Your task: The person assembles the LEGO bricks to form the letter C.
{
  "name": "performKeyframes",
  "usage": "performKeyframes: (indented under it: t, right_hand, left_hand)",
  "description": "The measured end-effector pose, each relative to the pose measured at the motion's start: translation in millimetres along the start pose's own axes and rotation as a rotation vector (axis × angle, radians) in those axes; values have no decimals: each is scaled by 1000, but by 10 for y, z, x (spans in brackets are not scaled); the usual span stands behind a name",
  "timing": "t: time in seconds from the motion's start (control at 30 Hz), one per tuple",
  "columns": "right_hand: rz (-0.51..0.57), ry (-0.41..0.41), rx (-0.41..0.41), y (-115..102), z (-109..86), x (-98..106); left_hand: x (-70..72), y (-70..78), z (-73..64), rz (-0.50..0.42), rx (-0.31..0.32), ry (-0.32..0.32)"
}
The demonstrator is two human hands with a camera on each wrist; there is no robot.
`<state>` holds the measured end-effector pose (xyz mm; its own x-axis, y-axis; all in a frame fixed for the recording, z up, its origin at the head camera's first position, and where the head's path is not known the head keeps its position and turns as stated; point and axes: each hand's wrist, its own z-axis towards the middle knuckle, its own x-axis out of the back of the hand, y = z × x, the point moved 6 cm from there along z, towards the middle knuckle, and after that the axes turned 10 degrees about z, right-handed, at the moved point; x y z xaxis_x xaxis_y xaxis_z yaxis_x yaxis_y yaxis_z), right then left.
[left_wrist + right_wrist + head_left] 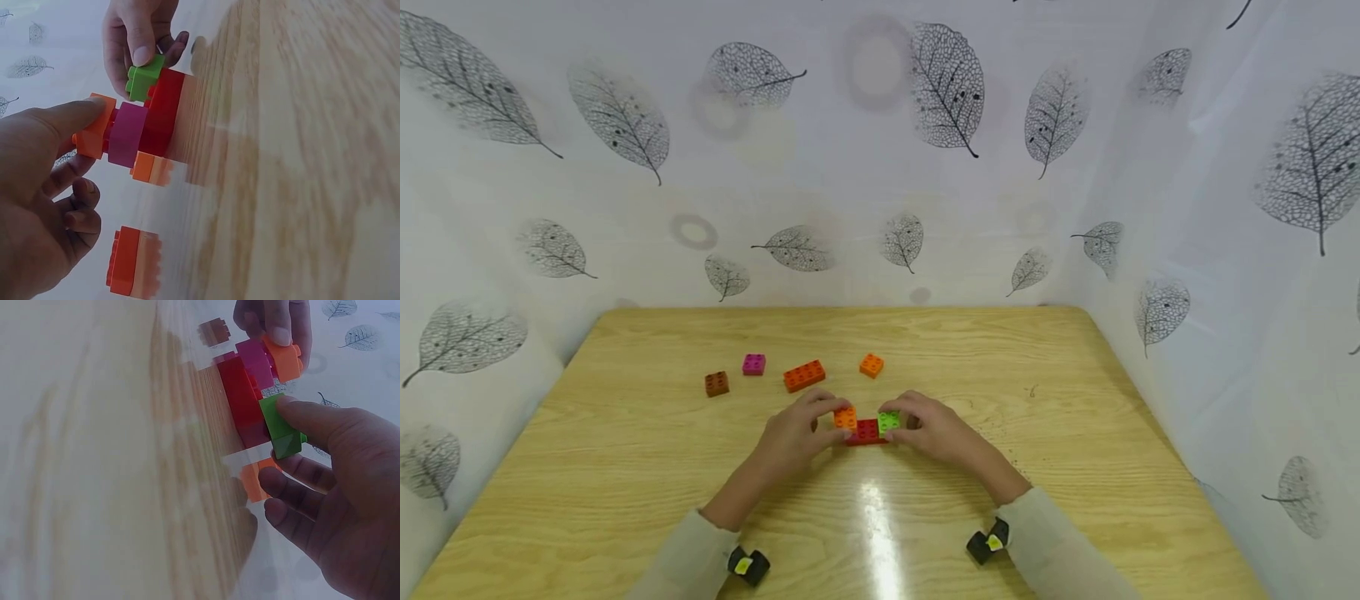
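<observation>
A long red building brick lies on the table between the hands. On its left end sits a magenta brick, mostly hidden in the head view. Thumb and fingers of the left hand pinch an orange brick right at the magenta brick's top, slightly tilted, with magenta studs showing between them in the left wrist view. At the red brick's right end, the right hand pinches a bright green brick by opposite sides, right at the red studs.
Beyond the hands lie a brown brick, another magenta brick, a long red-orange brick and a small orange brick. The wooden table ends at a leaf-patterned curtain.
</observation>
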<state>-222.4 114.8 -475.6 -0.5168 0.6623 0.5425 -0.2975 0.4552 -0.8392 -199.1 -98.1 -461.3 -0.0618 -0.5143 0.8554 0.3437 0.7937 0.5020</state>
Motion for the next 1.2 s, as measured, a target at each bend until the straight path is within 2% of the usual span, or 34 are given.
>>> performKeyframes:
  t: [0.23,0.53,0.87,1.03,1.2]
  right_hand:
    - [3,3,-9,3,-9,7]
    - [-10,8,-11,6,-12,10]
    - [-10,10,-9,-1,-16,20]
    - [-3,8,-3,-11,-17,15]
    - [-3,5,3,-8,-3,-1]
  left_hand:
    - [-20,-20,14,-31,15,-29]
    - [-54,-68,19,-140,56,-74]
    - [-93,-112,47,-163,70,-74]
    - [-113,-136,46,-185,92,-100]
    - [-65,-174,6,-222,116,-117]
